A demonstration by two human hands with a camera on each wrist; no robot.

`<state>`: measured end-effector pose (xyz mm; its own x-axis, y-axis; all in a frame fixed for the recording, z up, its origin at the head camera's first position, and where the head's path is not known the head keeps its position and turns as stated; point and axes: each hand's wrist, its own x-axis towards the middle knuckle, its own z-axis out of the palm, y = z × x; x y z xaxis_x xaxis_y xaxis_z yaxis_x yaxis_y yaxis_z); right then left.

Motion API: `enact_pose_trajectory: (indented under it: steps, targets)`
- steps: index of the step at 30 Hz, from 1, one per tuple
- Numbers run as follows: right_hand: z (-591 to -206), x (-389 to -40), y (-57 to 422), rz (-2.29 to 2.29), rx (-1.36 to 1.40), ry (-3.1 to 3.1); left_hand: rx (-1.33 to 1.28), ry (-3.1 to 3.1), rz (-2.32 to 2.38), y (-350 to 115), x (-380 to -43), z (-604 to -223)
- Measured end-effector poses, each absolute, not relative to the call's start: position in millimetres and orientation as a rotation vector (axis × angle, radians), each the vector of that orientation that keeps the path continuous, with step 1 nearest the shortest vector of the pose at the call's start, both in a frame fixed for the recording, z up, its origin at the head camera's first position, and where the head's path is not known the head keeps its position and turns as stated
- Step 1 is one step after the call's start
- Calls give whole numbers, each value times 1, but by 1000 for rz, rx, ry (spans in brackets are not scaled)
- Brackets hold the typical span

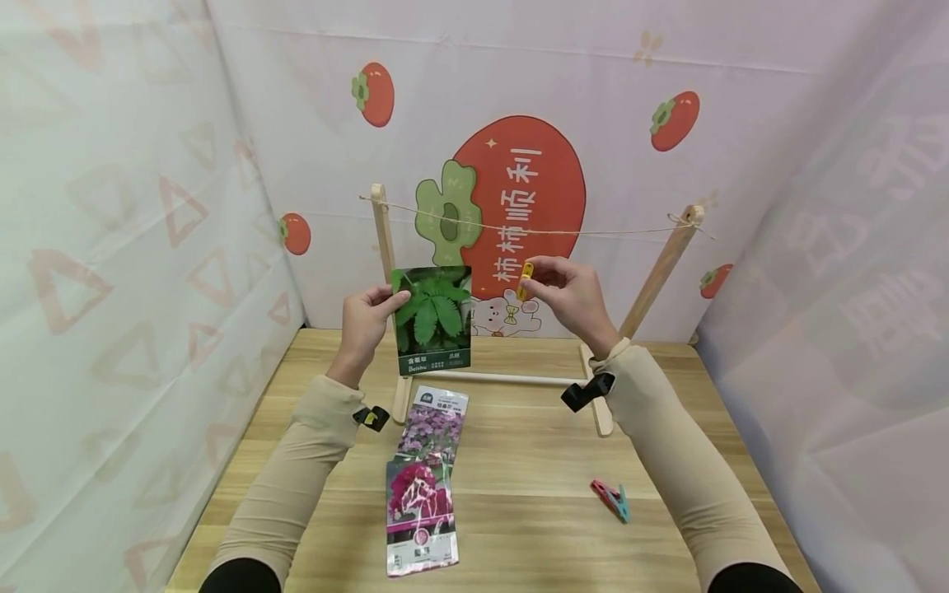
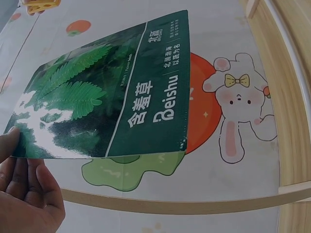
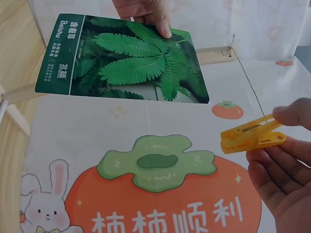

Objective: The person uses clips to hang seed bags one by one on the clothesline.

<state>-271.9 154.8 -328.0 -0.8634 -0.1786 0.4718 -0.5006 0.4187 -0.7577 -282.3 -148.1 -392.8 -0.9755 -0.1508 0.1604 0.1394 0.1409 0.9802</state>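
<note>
My left hand (image 1: 365,329) pinches a green seed packet (image 1: 433,321) by its left edge, thumb on the front. Fern-like leaves are printed on the packet, which hangs upright below the string (image 1: 549,231). To its right, my right hand (image 1: 574,298) holds a yellow clothespin (image 1: 525,282) between thumb and fingers. In the right wrist view the yellow clothespin (image 3: 252,135) points toward the packet (image 3: 131,60), apart from it. The string is tied between two wooden posts, and nothing hangs on it.
Two flower seed packets, one purple (image 1: 432,424) and one magenta (image 1: 421,515), overlap on the wooden table (image 1: 519,527). A red clothespin (image 1: 604,492) and a blue clothespin (image 1: 619,506) lie together at the right. The wooden frame (image 1: 660,268) stands before a printed backdrop.
</note>
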Motion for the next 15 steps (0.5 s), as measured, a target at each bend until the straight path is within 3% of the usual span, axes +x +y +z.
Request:
enact_pose_trajectory:
  steps: [15]
  targets:
    - [-316, -280, 149, 1476, 587, -2325, 34, -2173, -1933, -150, -286, -378]
